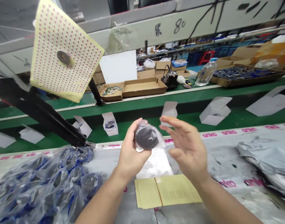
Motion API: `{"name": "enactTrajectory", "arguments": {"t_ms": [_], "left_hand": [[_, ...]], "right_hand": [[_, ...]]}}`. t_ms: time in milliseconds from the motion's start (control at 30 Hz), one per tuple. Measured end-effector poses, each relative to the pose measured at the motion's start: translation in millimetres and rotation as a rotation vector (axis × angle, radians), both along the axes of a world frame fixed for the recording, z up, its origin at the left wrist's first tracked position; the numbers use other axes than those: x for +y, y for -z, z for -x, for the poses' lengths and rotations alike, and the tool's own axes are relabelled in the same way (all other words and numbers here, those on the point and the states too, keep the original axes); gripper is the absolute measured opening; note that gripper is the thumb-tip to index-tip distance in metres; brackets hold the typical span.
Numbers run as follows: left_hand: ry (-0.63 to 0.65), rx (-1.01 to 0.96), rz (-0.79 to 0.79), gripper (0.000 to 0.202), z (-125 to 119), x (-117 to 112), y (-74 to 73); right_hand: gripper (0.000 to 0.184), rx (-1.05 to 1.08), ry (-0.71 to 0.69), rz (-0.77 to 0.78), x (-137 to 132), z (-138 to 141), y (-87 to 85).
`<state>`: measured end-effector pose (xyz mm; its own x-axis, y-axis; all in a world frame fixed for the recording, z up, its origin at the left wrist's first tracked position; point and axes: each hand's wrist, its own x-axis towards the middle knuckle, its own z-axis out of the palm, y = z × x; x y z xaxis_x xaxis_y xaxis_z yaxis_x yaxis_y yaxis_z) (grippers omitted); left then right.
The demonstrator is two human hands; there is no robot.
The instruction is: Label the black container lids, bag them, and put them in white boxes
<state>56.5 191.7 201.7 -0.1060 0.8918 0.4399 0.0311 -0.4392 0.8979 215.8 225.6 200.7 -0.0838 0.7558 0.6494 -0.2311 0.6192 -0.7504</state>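
In my left hand (pixel 130 152) is a round dark disc-shaped item (pixel 146 137) in a clear plastic bag, its flat face turned toward me. Fingers and thumb wrap its left side. My right hand (pixel 185 144) is raised just to the right of it, fingers apart and curved, with nothing in them. Loose clear film of the bag reaches toward that hand. Below both hands lie a white sheet or bag (pixel 156 163) and yellow paper sheets (pixel 177 190) with a brown band across them.
Many bagged blue-rimmed round items (pixel 51 183) are heaped at the left. Open white boxes, one (pixel 110 124) holding an item, stand along the green belt (pixel 137 115). A yellow sticker sheet (pixel 65 49) hangs at upper left on a black arm (pixel 44 109). Grey plastic bags (pixel 268 161) lie right.
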Motion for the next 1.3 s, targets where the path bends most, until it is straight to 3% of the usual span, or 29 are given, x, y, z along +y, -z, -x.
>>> {"name": "enactTrajectory", "arguments": {"t_ms": [133,433,600,833,1033,1300], "left_hand": [[0.067,0.020,-0.019,0.071,-3,-2,-1.1],[0.116,0.001,-0.147,0.076,-1,3,-1.1],[0.090,0.076,-0.170,0.067,2,3,1.0],[0.131,0.150,-0.083,0.068,6,3,-0.1],[0.145,0.268,-0.187,0.070,14,10,6.3],[0.223,0.187,-0.276,0.066,15,16,7.9]], "right_hand": [[0.037,-0.200,0.011,-0.065,-5,-1,-6.0],[0.022,-0.093,-0.034,0.058,-9,3,-6.6],[0.011,-0.045,-0.019,0.180,-13,3,-9.6],[0.009,-0.016,0.001,0.214,-13,3,-12.1],[0.006,0.039,-0.099,0.220,-7,2,-8.1],[0.011,0.039,-0.184,0.277,-1,0,-5.9]]}}
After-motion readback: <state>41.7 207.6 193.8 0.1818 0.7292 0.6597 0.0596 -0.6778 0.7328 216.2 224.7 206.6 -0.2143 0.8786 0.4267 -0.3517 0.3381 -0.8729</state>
